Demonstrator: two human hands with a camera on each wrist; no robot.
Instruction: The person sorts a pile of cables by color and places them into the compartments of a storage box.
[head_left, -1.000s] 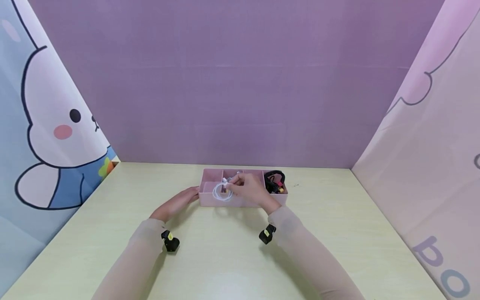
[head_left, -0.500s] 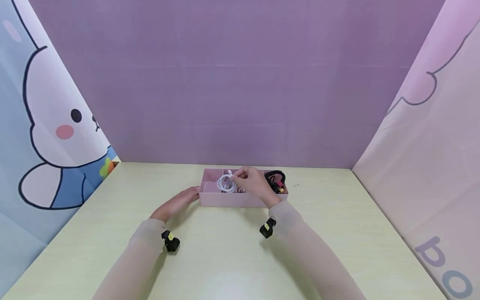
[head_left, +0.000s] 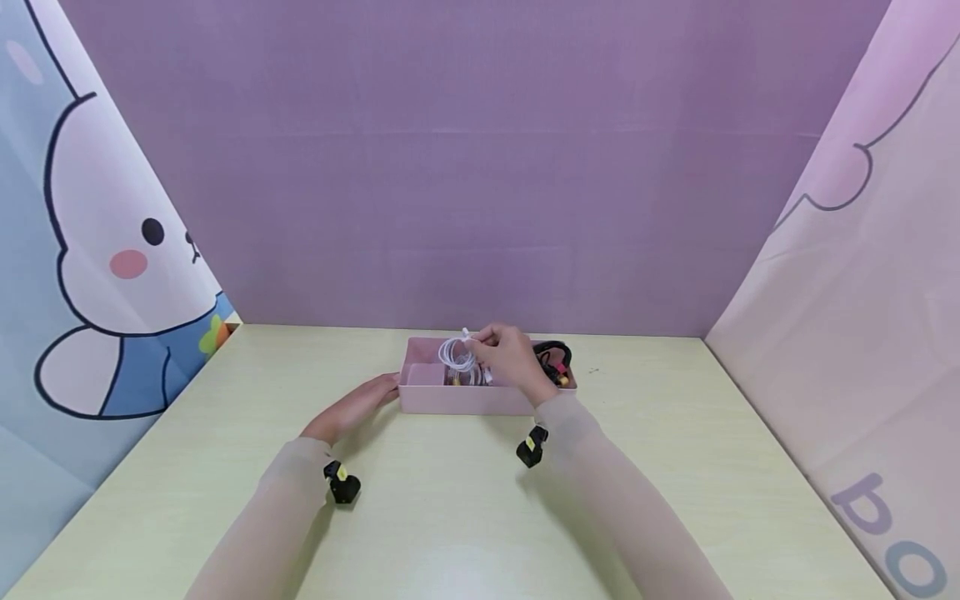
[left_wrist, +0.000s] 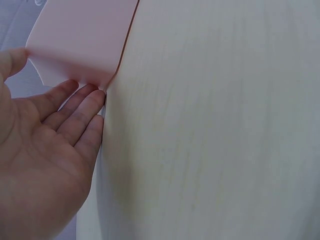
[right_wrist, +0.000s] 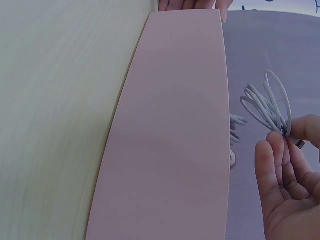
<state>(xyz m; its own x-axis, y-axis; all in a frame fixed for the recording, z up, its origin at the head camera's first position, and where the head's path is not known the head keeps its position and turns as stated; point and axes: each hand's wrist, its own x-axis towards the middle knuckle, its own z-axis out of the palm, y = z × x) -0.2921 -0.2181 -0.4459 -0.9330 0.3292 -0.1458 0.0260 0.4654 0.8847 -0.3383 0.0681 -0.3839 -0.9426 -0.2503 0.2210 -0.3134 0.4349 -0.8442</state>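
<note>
A pink divided box stands on the table. Above its middle compartments, my right hand pinches a coiled white cable between thumb and fingertips. The right wrist view shows the loops hanging beyond the box's wall, with a plug end poking out past the thumb. At the box's left end rests my left hand; in the left wrist view its fingers touch the end wall, fairly straight, and the thumb meets the upper edge.
A black cable with red and yellow plugs fills the box's right compartment. Pale and coloured bits of cable lie in a middle compartment, partly hidden. Behind the pale wooden table rises a purple backdrop.
My right hand has lifted the white cable up and slightly right, away from the box's front edge to above the middle compartments. The left hand stays in place.
</note>
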